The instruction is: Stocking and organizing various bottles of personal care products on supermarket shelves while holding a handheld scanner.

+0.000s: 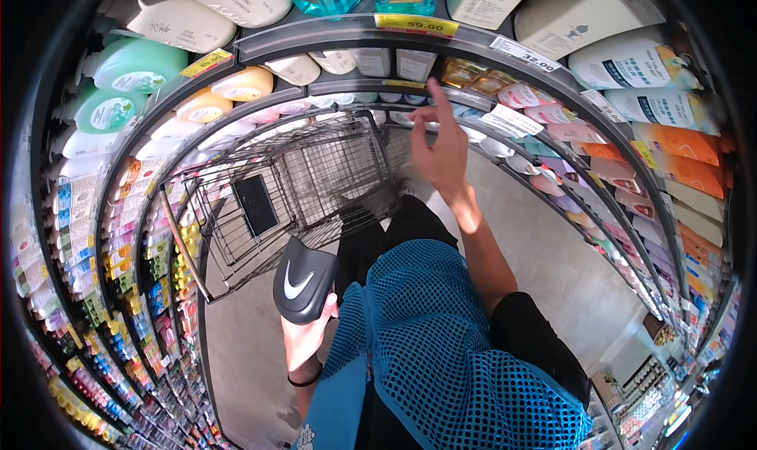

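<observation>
My left hand (307,331) is low in front of me, closed around a black object with a white swoosh (298,284), whose exact kind I cannot tell. My right hand (439,145) is raised before the shelves, index finger extended and the other fingers curled, with nothing seen in it. Its fingertip overlaps the view of a lower shelf edge, near white boxes (416,64) and amber bottles (464,72); contact cannot be told. A wire shopping cart (331,172) stands ahead to the left, with a dark panel (256,204) on it.
Curved by the lens, store shelves (349,27) wrap around the front and both sides, packed with pump bottles (139,65), white bottles (636,65) and orange packs (680,148). Price tags line their edges. Grey floor (532,237) shows at the right. A blue mesh vest (426,308) covers my torso.
</observation>
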{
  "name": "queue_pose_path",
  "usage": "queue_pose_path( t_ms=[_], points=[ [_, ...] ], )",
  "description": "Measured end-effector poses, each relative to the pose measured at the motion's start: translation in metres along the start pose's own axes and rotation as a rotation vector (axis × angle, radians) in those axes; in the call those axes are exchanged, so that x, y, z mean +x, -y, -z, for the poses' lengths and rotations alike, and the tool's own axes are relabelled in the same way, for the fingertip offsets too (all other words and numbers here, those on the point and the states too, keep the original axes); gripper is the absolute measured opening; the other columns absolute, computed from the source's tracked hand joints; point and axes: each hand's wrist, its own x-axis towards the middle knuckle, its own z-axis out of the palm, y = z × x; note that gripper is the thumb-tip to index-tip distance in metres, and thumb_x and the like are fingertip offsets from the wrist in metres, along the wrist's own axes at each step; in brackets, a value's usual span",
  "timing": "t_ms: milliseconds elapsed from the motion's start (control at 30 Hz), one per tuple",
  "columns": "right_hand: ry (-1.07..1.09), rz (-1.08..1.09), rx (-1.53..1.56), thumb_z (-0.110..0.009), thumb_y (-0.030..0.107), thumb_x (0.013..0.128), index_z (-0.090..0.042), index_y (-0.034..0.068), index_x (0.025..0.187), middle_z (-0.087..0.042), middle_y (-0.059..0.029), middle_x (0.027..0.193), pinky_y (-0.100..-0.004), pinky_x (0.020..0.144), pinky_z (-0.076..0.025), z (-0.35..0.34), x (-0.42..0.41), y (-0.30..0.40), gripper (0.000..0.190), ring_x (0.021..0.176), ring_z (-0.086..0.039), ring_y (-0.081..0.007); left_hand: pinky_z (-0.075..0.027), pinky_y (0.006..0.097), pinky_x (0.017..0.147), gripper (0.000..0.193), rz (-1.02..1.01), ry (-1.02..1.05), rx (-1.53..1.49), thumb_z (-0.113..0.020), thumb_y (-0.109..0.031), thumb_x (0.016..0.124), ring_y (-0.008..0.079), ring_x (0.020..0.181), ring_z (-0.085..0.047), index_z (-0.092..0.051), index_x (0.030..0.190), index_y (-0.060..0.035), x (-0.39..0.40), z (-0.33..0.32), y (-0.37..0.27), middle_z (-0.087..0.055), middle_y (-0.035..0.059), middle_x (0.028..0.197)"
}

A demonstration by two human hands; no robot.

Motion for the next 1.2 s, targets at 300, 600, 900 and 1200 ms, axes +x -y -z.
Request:
queue_pose_path(
  t_ms=[300, 600, 900, 1200],
  points=[
    [-0.141, 0.069, -0.115, -0.062, 0.0, 0.089, -0.023, 0.001, 0.158, -0.072, -0.0088, 0.088, -0.033, 0.069, -0.056, 0.009, 0.026, -0.006, 0.079, 0.077, -0.071, -0.0226, -0.051, 0.0306, 0.062, 0.027, -0.001, -0.02, 0.023, -0.07, -0.008, 0.095, 0.0153, 0.067, -0.06, -0.059, 0.117, 0.0025, 0.0, 0.015, -0.005, -0.063, 0.0095, 0.093],
    [-0.089, 0.058, -0.205, -0.065, 0.005, 0.088, -0.021, 0.003, 0.159, -0.071, -0.0068, 0.087, -0.0338, 0.069, -0.057, 0.003, 0.031, -0.003, 0.084, 0.077, -0.071, -0.0209, -0.051, 0.0303, 0.062, 0.027, -0.035, 0.003, 0.019, -0.069, -0.008, 0.095, 0.0151, 0.067, -0.061, -0.059, 0.117, 0.0023, 0.007, 0.022, -0.01, -0.062, 0.0093, 0.094],
    [0.028, -0.054, -0.192, -0.065, 0.006, 0.09, -0.007, 0.003, 0.161, -0.072, -0.0097, 0.093, -0.0356, 0.076, -0.057, 0.003, 0.034, 0.009, 0.091, 0.085, -0.072, -0.0232, -0.051, 0.0293, 0.061, 0.028, -0.005, -0.015, 0.022, -0.071, -0.009, 0.095, 0.0147, 0.067, -0.061, -0.059, 0.116, 0.004, 0.002, 0.016, -0.008, -0.062, 0.0079, 0.086],
    [0.093, -0.043, -0.357, -0.065, 0.008, 0.09, -0.014, 0.002, 0.161, -0.072, -0.0085, 0.089, -0.0357, 0.072, -0.056, 0.016, 0.037, 0.004, 0.088, 0.08, -0.072, -0.0242, -0.051, 0.0308, 0.065, 0.026, -0.02, -0.016, 0.03, -0.07, -0.008, 0.095, 0.0157, 0.065, -0.06, -0.059, 0.115, 0.0048, 0.0, 0.002, -0.007, -0.061, 0.0079, 0.083]
  ],
)
